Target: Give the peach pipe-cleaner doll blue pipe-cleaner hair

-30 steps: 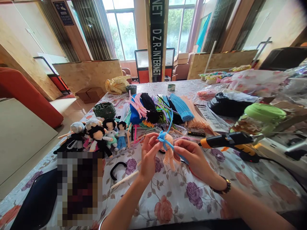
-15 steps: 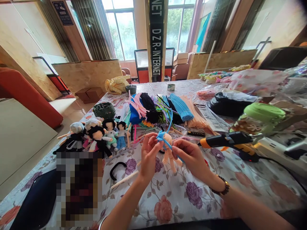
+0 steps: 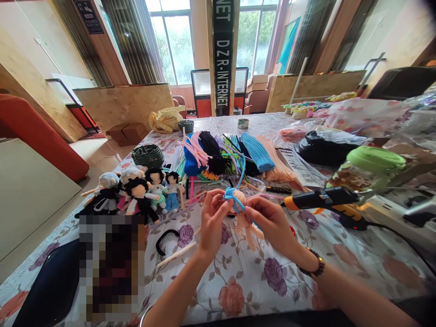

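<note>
A small peach doll (image 3: 239, 199) made of pipe cleaners is held up over the table, its legs hanging downward. My left hand (image 3: 214, 215) grips it by the head, thumb in front. Blue pipe cleaner (image 3: 230, 193) is wound on the head, and one end sticks up and away. Another blue length crosses the doll's front; my right hand (image 3: 267, 218) pinches it between thumb and fingertips. Below the left wrist lie a curved black pipe cleaner (image 3: 160, 243) and a pale stick (image 3: 177, 254).
Finished dolls (image 3: 138, 195) sit in a group at left near a dark woven basket (image 3: 148, 156). Bundles of coloured pipe cleaners (image 3: 257, 152) lie behind my hands. A glue gun (image 3: 320, 200) with a cord rests at right beside a green-lidded jar (image 3: 374, 159).
The doll has tilted slightly, its legs swinging a little to the right and down. Both hands stay nearly in place, still holding the doll and the blue pipe cleaner.
</note>
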Motion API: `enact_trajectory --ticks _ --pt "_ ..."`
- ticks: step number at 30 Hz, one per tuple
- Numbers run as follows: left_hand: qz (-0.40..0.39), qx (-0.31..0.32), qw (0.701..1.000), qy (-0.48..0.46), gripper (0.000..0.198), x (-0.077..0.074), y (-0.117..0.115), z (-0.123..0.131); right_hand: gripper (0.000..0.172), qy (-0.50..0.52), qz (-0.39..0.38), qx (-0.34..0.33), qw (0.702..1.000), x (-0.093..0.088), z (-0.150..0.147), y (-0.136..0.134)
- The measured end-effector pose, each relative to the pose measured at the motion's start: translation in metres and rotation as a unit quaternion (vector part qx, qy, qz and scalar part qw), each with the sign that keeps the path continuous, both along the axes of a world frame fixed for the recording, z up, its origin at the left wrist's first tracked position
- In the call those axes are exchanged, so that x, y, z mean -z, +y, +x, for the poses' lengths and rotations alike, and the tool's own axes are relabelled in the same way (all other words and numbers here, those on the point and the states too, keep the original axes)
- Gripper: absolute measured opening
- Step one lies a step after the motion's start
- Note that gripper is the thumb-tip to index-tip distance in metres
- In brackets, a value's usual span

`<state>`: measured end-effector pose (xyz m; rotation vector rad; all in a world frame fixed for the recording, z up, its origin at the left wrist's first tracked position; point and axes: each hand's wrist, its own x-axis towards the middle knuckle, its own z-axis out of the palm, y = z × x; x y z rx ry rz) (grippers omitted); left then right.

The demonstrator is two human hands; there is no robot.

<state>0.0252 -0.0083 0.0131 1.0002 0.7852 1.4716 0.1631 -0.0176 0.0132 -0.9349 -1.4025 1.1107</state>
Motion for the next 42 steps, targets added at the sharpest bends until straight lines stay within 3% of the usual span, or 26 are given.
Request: enact_trajectory --ticks 23,42 --pt "-0.051 -0.047 0.997 0.028 0.026 -0.0016 0.0013 -0.0020 0.026 -0.061 -0.014 -0.044 0.997 0.0024 0.0012 0.0049" --pt "-0.107 0.003 0.994 -0.036 0.024 -0.0075 0.0025 -0.0033 0.011 -0.180 0.114 0.034 0.976 0.0056 0.0035 0.0063"
